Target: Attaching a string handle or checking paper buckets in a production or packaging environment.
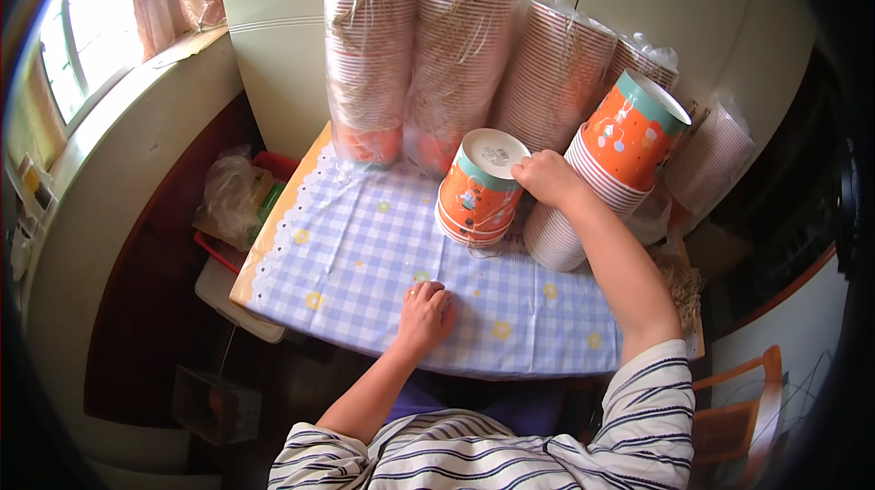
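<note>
A short stack of orange paper buckets stands upside down on the table, its top bucket showing a teal band and a white base. My right hand is closed on the base edge of that top bucket, from its right side. Just right of it, a taller stack of inverted paper buckets leans a little, with an orange one on top and white rims below. My left hand rests on the checked tablecloth near the front edge, fingers curled in. Whatever may lie under those fingers is hidden.
Tall plastic-wrapped bucket stacks line the table's back. Another wrapped stack stands at the right, near a bundle of straw-coloured string. Left of the table is a red basket with plastic bags. A wooden chair stands lower right.
</note>
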`<action>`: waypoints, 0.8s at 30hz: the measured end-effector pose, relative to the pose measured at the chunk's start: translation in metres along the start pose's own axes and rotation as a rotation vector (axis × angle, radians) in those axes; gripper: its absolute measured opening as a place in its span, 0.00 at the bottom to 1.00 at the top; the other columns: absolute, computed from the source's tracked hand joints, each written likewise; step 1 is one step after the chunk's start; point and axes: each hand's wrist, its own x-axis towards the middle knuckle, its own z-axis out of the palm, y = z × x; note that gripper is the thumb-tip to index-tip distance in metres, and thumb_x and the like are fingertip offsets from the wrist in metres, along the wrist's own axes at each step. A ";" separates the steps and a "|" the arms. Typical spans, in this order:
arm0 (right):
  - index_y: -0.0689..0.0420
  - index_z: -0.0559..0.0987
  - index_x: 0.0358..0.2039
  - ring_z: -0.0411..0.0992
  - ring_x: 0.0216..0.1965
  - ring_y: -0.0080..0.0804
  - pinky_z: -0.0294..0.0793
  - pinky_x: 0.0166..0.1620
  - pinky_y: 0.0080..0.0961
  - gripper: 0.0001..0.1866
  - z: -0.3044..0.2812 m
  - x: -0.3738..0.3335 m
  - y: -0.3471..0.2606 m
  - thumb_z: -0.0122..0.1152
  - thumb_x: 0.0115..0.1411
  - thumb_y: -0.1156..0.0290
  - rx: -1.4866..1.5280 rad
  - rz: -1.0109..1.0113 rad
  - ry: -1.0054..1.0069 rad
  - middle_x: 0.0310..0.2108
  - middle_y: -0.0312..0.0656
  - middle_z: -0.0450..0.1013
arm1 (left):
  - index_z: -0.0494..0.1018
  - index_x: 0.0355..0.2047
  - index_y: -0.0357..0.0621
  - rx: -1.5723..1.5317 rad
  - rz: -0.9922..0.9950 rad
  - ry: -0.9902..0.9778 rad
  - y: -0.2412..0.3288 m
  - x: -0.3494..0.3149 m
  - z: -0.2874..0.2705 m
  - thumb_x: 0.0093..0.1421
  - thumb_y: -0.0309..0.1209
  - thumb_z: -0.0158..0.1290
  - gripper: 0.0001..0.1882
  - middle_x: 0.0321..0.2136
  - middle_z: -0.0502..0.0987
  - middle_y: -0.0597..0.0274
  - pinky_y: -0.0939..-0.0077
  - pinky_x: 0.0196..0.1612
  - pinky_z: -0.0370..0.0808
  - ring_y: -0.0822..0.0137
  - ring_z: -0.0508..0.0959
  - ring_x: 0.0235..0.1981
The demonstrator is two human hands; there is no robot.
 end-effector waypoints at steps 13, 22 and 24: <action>0.55 0.74 0.22 0.76 0.27 0.38 0.75 0.30 0.33 0.04 0.012 0.003 -0.010 0.51 0.50 0.74 0.021 0.027 -0.001 0.23 0.42 0.74 | 0.74 0.31 0.43 0.006 0.016 -0.006 0.000 0.001 0.001 0.48 0.28 0.56 0.08 0.35 0.73 0.57 0.61 0.46 0.66 0.54 0.72 0.41; 0.55 0.74 0.21 0.76 0.25 0.39 0.75 0.28 0.34 0.04 0.008 0.007 -0.011 0.52 0.50 0.73 0.021 0.027 -0.005 0.22 0.43 0.74 | 0.74 0.31 0.43 0.022 0.025 -0.008 0.000 0.000 0.002 0.48 0.28 0.56 0.09 0.35 0.73 0.58 0.61 0.45 0.66 0.55 0.72 0.40; 0.55 0.74 0.21 0.76 0.25 0.40 0.75 0.28 0.34 0.04 0.008 0.007 -0.011 0.52 0.50 0.73 0.024 0.030 -0.007 0.22 0.43 0.74 | 0.74 0.31 0.43 0.021 0.025 -0.006 0.000 0.000 0.002 0.48 0.28 0.56 0.09 0.35 0.73 0.58 0.61 0.45 0.66 0.55 0.72 0.40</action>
